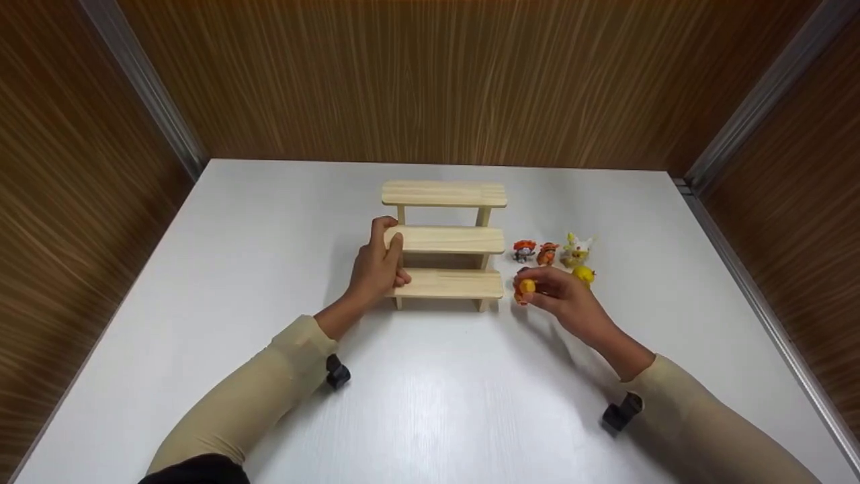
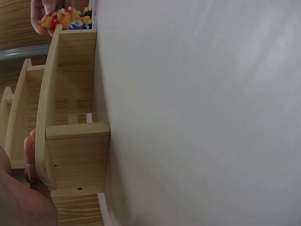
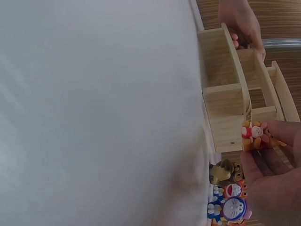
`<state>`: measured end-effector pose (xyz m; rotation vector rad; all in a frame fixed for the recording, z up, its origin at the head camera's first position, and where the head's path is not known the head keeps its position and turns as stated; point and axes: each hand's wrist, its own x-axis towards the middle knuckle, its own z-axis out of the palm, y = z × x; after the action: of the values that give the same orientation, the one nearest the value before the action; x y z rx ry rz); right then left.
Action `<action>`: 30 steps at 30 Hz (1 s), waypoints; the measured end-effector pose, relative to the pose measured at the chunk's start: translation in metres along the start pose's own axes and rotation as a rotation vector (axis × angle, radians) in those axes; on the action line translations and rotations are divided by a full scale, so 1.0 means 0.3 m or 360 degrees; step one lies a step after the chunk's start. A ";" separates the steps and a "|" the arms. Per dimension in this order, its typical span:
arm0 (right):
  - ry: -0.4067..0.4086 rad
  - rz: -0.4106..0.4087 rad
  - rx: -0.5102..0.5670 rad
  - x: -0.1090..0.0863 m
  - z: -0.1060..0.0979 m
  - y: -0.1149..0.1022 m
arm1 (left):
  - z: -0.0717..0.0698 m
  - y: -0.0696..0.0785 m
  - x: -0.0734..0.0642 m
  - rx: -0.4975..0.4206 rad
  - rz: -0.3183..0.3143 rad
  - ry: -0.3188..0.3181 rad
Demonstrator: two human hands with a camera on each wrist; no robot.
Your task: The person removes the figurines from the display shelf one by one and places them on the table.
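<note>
My left hand (image 1: pixel 377 262) grips the left end of the light wooden three-step display stand (image 1: pixel 447 284), at its middle step, with the thumb lying on top. Just off the right end of the lowest step, my right hand (image 1: pixel 571 299) pinches a small orange-yellow toy figurine (image 1: pixel 527 287) between thumb and fingers. Seen from the right wrist, this figurine (image 3: pixel 256 132) has a small pink-and-red character on its front and overlaps the stand's near corner. In the left wrist view, fingers of my left hand (image 2: pixel 21 195) wrap behind the lower step's edge.
Right of the stand are several more toy figurines: a red-topped one (image 1: pixel 524 251), an orange one (image 1: pixel 547 253), a white-and-yellow one (image 1: pixel 578 252) and a yellow one (image 1: pixel 584 273). They stand on a white table (image 1: pixel 430 403). Wood-grain panels (image 1: pixel 430 81) enclose its back and sides.
</note>
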<state>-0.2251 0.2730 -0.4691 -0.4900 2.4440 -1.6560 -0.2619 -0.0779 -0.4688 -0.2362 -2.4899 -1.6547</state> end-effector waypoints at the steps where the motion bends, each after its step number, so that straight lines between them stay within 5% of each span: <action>1: -0.0001 0.0004 0.0003 -0.001 -0.001 0.003 | 0.000 0.000 0.000 -0.0001 0.0003 -0.0002; 30: -0.0092 0.0108 0.0029 -0.018 0.017 0.066 | -0.003 -0.006 0.001 -0.0025 0.0003 -0.0009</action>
<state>-0.2222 0.2770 -0.4898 -0.4411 2.3751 -1.6128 -0.2626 -0.0793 -0.4701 -0.2452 -2.4812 -1.6757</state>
